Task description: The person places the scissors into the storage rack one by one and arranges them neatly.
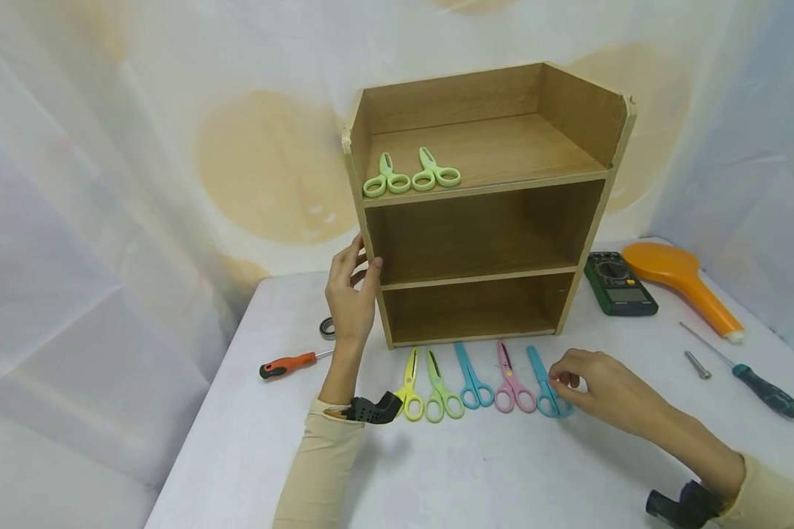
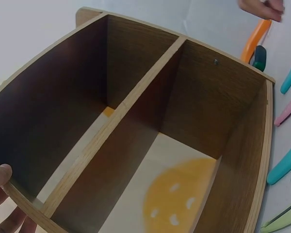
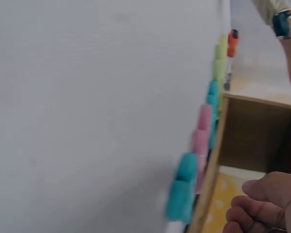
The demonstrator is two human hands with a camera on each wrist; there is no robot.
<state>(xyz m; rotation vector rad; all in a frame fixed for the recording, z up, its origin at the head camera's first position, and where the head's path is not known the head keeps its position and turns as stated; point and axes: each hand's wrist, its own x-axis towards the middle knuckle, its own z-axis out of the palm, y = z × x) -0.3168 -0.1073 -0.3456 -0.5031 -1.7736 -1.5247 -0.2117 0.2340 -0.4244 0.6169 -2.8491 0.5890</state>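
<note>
My left hand [image 1: 352, 297] grips the left side panel of a small wooden shelf [image 1: 483, 275], thumb at the front edge. In the left wrist view its fingertips [image 2: 1, 174] touch that panel. My right hand [image 1: 609, 389] hovers beside the rightmost blue scissors [image 1: 537, 364], fingers loosely curled and nothing visible in them. Along the shelf's foot lie yellow scissors [image 1: 409, 378], green scissors [image 1: 436, 378], another blue pair of scissors [image 1: 466, 366] and pink scissors [image 1: 509, 378], handles toward me. Two light green scissors [image 1: 387, 175] rest on the shelf's top level.
Left of the shelf lie an orange-handled screwdriver [image 1: 290, 364] and a metal ring [image 1: 327, 328]. To the right are a green multimeter [image 1: 618, 283], an orange tool with a rounded head [image 1: 681, 279], a bolt [image 1: 698, 365] and a dark-handled screwdriver [image 1: 767, 389]. A patterned curtain [image 1: 271, 169] hangs behind.
</note>
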